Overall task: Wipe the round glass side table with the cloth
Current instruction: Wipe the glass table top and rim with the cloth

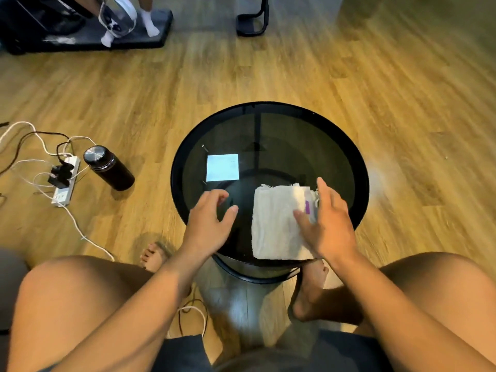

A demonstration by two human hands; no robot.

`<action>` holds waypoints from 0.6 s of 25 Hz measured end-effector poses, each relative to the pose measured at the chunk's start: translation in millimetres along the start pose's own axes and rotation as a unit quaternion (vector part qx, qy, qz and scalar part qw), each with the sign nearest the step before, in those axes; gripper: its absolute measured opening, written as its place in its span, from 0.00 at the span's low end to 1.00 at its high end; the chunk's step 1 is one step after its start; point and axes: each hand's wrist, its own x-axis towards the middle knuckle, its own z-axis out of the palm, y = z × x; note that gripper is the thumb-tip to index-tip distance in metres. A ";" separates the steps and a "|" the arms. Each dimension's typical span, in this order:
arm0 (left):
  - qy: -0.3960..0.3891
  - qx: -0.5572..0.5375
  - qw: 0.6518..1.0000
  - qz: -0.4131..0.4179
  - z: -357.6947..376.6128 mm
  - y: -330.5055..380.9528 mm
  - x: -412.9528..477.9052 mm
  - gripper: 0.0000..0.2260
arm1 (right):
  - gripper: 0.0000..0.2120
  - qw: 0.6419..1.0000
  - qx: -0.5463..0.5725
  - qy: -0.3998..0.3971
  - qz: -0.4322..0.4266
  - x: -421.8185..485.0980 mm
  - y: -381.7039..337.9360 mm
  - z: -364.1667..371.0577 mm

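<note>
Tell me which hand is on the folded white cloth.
The right hand: it rests on the right edge of the folded white cloth. The left hand is over the round glass side table, off the cloth.

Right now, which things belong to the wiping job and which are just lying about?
Job: round glass table, white cloth, right hand on the cloth, left hand beside it.
Lying about: black bottle, power strip, cables on the floor.

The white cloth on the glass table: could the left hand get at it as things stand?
Probably yes. The left hand is beside the cloth, with only bare glass of the table between them. The right hand lies on the cloth's right edge, leaving its left side uncovered.
</note>
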 end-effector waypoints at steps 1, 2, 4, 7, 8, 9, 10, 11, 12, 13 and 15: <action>0.036 0.068 0.997 0.033 -3.1 -10.7 8.5 0.14 | 0.31 0.992 -0.094 -0.013 -0.077 -6.2 3.6 12.6; 0.046 0.114 0.991 0.052 -5.6 -22.7 18.2 0.16 | 0.31 0.976 -0.154 -0.053 -0.143 -13.1 5.6 29.0; 0.012 0.155 0.986 0.058 -4.5 -40.5 34.7 0.21 | 0.29 0.957 -0.200 -0.094 -0.189 -17.2 7.6 54.6; -0.006 0.174 0.982 0.067 9.7 -53.4 45.5 0.28 | 0.29 0.952 -0.223 -0.075 -0.195 14.4 -6.1 71.1; 0.007 0.182 0.980 0.078 13.4 -54.9 45.1 0.28 | 0.30 0.950 -0.228 -0.071 -0.199 28.1 -13.6 73.4; 0.019 0.184 0.979 0.089 14.6 -55.7 43.3 0.29 | 0.30 0.950 -0.228 -0.065 -0.202 40.9 -23.3 75.2; 0.024 0.177 0.979 0.096 15.1 -57.3 42.8 0.29 | 0.30 0.950 -0.229 -0.061 -0.202 55.5 -33.6 79.2; 0.030 0.166 0.981 0.100 14.5 -58.4 42.9 0.29 | 0.30 0.949 -0.233 -0.061 -0.203 69.7 -44.3 84.8; 0.036 0.154 0.982 0.102 13.2 -58.9 43.4 0.30 | 0.31 0.946 -0.242 -0.067 -0.204 82.1 -56.4 91.9; 0.041 0.142 0.984 0.100 11.7 -58.4 43.9 0.30 | 0.32 0.940 -0.257 -0.075 -0.210 92.3 -69.5 99.2; 0.050 0.122 0.986 0.102 10.5 -57.3 44.8 0.31 | 0.33 0.923 -0.287 -0.087 -0.241 111.1 -97.3 116.3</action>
